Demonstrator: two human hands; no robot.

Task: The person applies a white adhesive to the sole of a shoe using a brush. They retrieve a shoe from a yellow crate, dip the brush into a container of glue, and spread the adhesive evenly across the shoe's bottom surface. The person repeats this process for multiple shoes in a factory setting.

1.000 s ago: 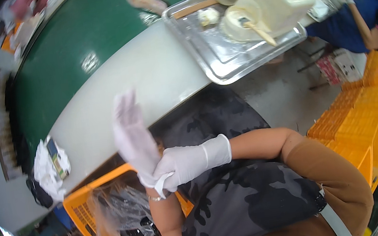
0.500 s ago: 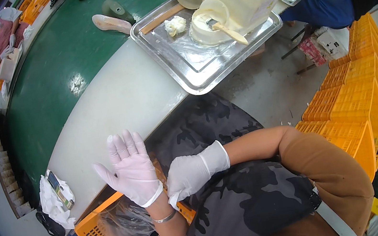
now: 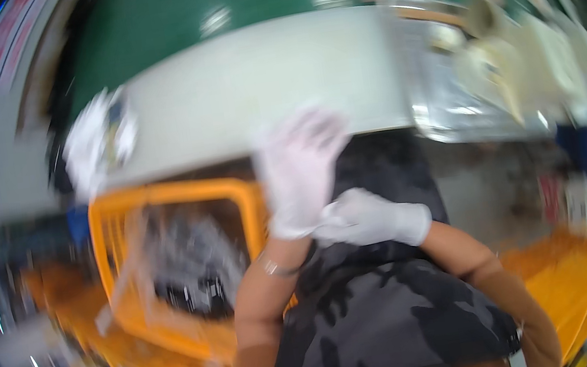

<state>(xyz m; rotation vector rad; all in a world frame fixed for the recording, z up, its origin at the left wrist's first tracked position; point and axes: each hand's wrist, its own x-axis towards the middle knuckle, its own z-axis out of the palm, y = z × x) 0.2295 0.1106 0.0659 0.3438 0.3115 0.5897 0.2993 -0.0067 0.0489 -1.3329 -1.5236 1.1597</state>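
Both of my hands wear thin white gloves. My left hand (image 3: 301,171) is raised in front of me with its fingers stretched out, smeared by motion, and it holds nothing. At that wrist my right hand (image 3: 377,218) is closed on the cuff of the left glove (image 3: 289,227), by the base of the palm. A thin bracelet (image 3: 273,265) circles my left forearm below the cuff. Behind the hands is the pale edge of the worktable (image 3: 257,87), and a camouflage apron (image 3: 394,312) covers my lap.
At right on the table sits a metal tray (image 3: 444,134) with a cream tub (image 3: 547,65), a cup and a brush, all blurred. An orange crate (image 3: 175,193) with clear plastic stands at my left. White cloth (image 3: 90,148) lies at the table's left; orange crates (image 3: 582,263) stand at right.
My view has swung left, so the tray now sits further right and the crate shows more fully. The right hand keeps its hold on the left glove's cuff.
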